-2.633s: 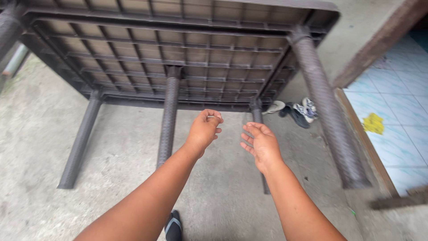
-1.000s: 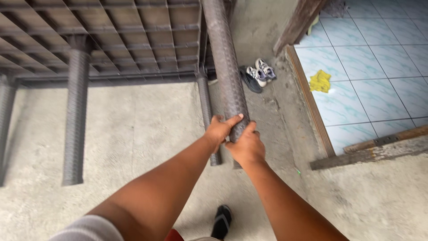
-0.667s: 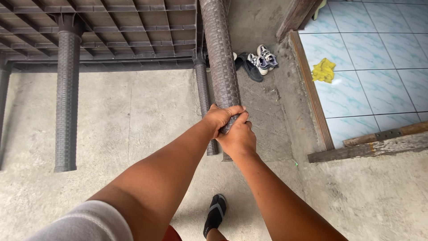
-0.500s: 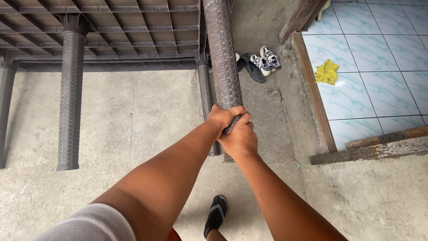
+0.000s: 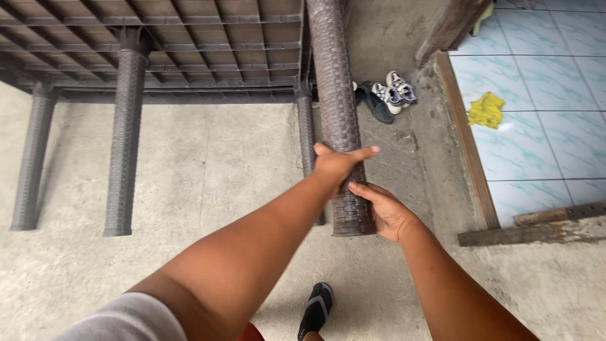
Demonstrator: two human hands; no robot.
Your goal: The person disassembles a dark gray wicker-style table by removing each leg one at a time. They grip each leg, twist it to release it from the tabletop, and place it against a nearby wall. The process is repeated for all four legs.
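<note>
- Dark brown woven-pattern plastic table [image 5: 189, 38] lies tipped on its side on the grey concrete floor [image 5: 208, 164].
- Left hand [image 5: 338, 165] wraps fingers over its nearest thick woven leg [image 5: 336, 113].
- Right hand [image 5: 386, 211] cups that leg's end, fingers curled against it.
- Pair of sneakers [image 5: 394, 95] beyond.

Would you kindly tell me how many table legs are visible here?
4: the near leg gripped by the left hand and right hand, one just behind it, one left of centre, one at far left.
</note>
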